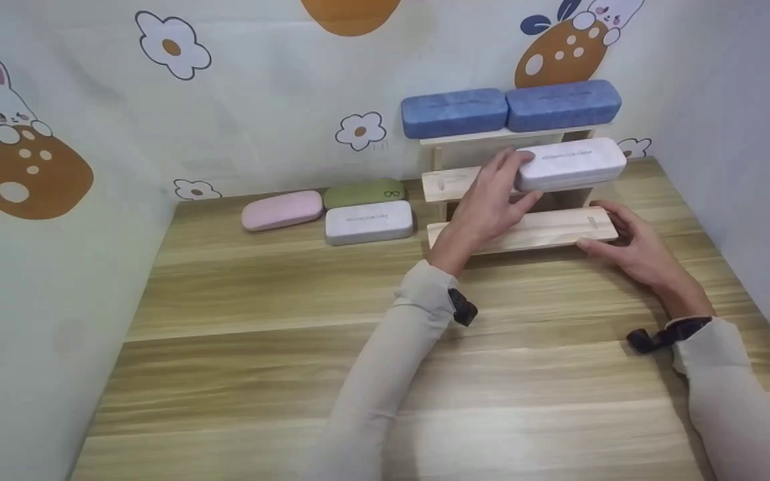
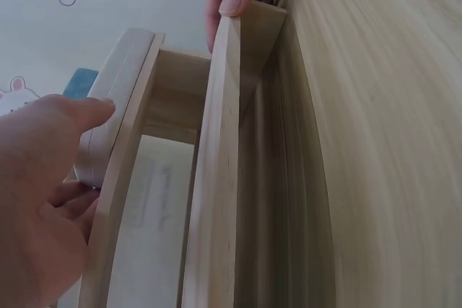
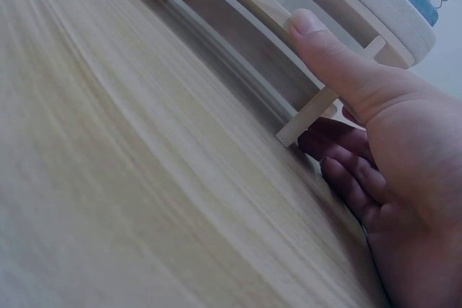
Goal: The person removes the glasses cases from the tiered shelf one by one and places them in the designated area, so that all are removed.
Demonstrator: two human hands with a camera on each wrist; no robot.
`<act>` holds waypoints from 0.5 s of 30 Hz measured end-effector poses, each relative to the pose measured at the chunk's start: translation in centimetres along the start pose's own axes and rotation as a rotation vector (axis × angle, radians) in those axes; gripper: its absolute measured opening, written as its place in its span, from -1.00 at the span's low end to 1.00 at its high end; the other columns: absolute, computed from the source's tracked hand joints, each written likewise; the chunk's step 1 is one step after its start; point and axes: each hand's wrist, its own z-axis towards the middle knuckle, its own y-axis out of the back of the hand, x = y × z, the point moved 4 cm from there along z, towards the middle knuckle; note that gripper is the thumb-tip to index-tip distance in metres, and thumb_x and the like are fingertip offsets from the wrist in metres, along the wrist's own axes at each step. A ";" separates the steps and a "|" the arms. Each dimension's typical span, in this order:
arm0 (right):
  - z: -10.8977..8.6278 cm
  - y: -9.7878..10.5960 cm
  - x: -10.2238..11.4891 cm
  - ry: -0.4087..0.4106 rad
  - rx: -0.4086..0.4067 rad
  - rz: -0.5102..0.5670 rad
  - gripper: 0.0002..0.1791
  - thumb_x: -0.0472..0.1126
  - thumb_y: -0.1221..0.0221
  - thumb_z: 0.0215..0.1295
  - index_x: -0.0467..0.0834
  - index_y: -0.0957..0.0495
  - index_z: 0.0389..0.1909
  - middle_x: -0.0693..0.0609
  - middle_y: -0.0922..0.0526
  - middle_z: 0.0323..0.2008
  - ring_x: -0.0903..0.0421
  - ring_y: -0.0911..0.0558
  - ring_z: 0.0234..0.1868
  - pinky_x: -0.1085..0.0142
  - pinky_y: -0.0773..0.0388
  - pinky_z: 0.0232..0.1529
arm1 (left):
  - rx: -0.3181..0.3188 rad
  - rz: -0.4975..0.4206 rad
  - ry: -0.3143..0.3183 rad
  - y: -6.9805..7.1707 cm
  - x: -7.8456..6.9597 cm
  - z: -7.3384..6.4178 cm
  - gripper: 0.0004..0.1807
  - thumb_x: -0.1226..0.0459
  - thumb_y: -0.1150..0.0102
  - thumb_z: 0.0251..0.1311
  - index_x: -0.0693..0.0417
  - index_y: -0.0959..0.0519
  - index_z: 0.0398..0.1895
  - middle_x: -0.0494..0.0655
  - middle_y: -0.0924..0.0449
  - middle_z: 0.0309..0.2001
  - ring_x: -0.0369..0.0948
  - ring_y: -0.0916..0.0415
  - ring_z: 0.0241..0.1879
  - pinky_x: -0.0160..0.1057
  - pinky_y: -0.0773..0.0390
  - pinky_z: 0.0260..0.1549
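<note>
My left hand holds the left end of a white glasses case lying on the middle step of a three-step wooden rack. In the left wrist view the thumb presses the front of that case while the other fingers curl behind its end. With my right hand I grip the right end of the rack's lowest step. The thumb rests at the front edge in the right wrist view, and the other fingers reach round the rack's side. Two blue glasses cases sit side by side on the top step.
Left of the rack, a pink glasses case, a green glasses case and another white glasses case lie grouped on the wooden table. Patterned walls stand behind and at both sides.
</note>
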 end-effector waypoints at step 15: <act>0.0 0.0 -0.1 -0.010 -0.002 -0.027 -0.17 -0.23 -0.49 0.36 -0.07 -0.36 0.60 0.15 -0.65 0.30 0.39 -0.59 0.20 0.66 -0.47 0.18 | -0.065 0.028 0.158 -1.1 -0.7 0.9 -0.39 -0.03 -0.33 0.48 -0.27 -0.41 0.51 -0.16 -0.48 0.50 -0.19 -0.53 0.41 -0.27 -0.62 0.29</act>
